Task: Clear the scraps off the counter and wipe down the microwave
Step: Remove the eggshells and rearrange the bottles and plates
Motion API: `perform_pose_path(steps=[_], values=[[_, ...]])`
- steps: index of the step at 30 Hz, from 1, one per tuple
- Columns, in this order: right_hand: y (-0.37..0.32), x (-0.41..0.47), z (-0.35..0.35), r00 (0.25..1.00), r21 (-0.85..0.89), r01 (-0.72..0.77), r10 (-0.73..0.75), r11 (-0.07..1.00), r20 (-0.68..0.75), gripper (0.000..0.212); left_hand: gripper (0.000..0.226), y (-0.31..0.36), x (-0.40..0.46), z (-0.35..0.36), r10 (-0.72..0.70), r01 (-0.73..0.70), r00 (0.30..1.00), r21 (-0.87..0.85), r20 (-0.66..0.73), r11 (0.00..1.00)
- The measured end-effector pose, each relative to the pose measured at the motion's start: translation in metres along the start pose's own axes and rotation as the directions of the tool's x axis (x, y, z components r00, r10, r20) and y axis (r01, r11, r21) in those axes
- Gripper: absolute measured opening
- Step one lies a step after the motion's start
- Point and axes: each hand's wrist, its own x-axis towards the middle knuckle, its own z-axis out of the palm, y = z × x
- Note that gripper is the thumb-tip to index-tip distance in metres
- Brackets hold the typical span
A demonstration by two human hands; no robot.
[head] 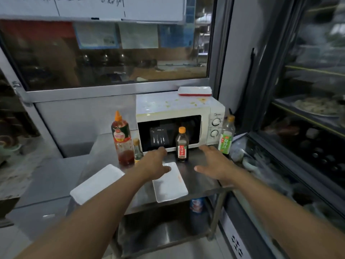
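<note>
Steel counter (201, 181) edge beside right hand (217, 163)

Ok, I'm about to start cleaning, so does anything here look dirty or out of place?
Yes. The microwave top carries yellowish splatter stains near the red-rimmed tray, and the white plate on the counter has an orange smear.

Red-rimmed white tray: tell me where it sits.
The red-rimmed white tray lies on the stained white microwave's top, at its back right corner, below the window sill.
</note>
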Motion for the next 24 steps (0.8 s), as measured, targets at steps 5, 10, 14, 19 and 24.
perform_pose_path(steps=[5, 10, 14, 19, 24], values=[[0.024, 0.041, 0.000, 0.994, -0.028, -0.092, 0.090, 0.995, -0.055, 0.078, 0.058, -0.006, 0.061, 0.011, 0.033, -0.032, 0.998, -0.026, 0.045, 0.999], [0.056, 0.070, 0.001, 0.983, -0.003, -0.150, 0.149, 0.989, -0.107, 0.076, 0.059, -0.001, 0.105, 0.027, 0.062, -0.058, 0.997, -0.100, 0.036, 0.993], [0.086, 0.095, -0.001, 0.969, 0.025, -0.189, 0.190, 0.982, -0.157, 0.074, 0.057, 0.009, 0.138, 0.044, 0.036, -0.034, 0.999, -0.141, 0.007, 0.989], [0.135, 0.132, -0.007, 0.946, 0.086, -0.225, 0.239, 0.970, -0.221, 0.058, 0.059, 0.018, 0.175, 0.068, -0.058, 0.048, 0.998, -0.238, -0.035, 0.970], [0.183, 0.170, -0.008, 0.895, 0.175, -0.317, 0.355, 0.932, -0.269, 0.065, 0.068, 0.022, 0.205, 0.095, -0.185, 0.158, 0.981, -0.314, -0.060, 0.936]])
